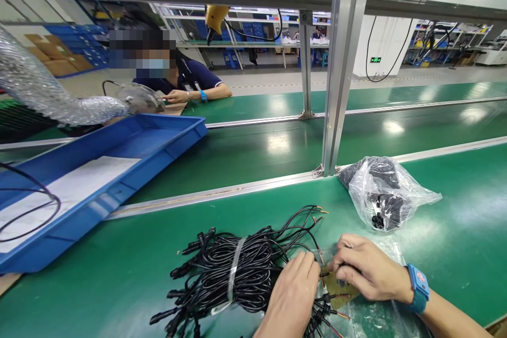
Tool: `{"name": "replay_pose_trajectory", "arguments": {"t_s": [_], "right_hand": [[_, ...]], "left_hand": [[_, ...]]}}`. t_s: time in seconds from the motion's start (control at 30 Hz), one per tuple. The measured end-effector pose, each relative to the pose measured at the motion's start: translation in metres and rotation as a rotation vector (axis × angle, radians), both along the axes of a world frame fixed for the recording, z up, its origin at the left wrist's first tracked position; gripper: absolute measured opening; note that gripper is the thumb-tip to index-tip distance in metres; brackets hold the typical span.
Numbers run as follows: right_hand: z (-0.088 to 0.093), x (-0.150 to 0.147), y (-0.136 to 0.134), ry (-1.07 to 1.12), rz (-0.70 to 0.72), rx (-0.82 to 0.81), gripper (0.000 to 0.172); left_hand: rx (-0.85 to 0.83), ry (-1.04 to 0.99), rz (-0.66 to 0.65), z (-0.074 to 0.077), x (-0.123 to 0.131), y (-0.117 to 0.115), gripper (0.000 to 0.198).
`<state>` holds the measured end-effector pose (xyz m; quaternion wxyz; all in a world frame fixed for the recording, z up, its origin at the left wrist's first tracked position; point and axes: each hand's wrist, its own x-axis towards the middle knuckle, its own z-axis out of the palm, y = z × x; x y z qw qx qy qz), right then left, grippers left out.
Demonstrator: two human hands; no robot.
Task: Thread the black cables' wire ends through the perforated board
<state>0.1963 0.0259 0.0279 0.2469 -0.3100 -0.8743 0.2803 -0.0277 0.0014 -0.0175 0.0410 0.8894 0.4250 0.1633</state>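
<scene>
My left hand (295,288) is curled closed around a black cable (324,274), whose end pokes out past my fingertips toward my right hand (368,269). My right thumb and fingers are bent close together just beside that end; something small and dark shows between them, but I cannot tell whether they have hold of it. A blue wristband (419,288) circles my right wrist. Under this hand, clear plastic (380,311) lies on the green table (467,253). Just left of my left hand sits the bundle of black cables (253,253), tied around its middle by a pale band (235,269), with plugs fanning out at its left end. Beyond my right hand stands a clear bag (390,185) of black parts, near the foot of a metal post (339,74). Farther left is a blue tray (119,195) holding paper (75,187); beyond it, a masked co-worker (198,76) leans over the far bench.
</scene>
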Motion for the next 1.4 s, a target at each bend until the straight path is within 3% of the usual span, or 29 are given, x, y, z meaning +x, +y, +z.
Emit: {"name": "replay_pose_trajectory", "arguments": {"t_s": [0.17, 0.33, 0.5, 0.7, 0.87, 1.2, 1.3, 1.4], "right_hand": [[0.0, -0.003, -0.002, -0.097, 0.057, -0.008, 0.034], [-0.001, -0.001, -0.001, -0.029, -0.006, 0.045, 0.039], [-0.004, -0.003, -0.003, -0.111, 0.07, 0.029, 0.035], [0.001, 0.003, 0.0, 0.002, -0.034, 0.045, 0.038], [0.001, -0.002, -0.001, -0.143, 0.055, 0.046, 0.031], [0.0, -0.002, -0.001, -0.243, 0.031, 0.043, 0.025], [0.0, 0.002, 0.001, -0.185, -0.009, 0.07, 0.031], [-0.001, 0.005, 0.003, -0.121, -0.135, 0.051, 0.035]], "left_hand": [[-0.023, -0.01, -0.001, 0.0, 0.001, 0.0, 0.023], [-0.079, -0.062, -0.018, 0.005, -0.001, 0.0, 0.025], [-0.075, -0.061, -0.028, 0.008, -0.002, 0.001, 0.028], [-0.047, -0.044, -0.037, 0.011, -0.001, 0.003, 0.026], [-0.023, -0.044, -0.042, 0.008, -0.002, 0.003, 0.026], [-0.095, -0.109, 0.048, -0.006, 0.0, -0.001, 0.031], [-0.081, -0.133, 0.007, -0.002, -0.001, 0.0, 0.029], [-0.059, -0.102, -0.017, 0.007, -0.003, 0.001, 0.027]]}}
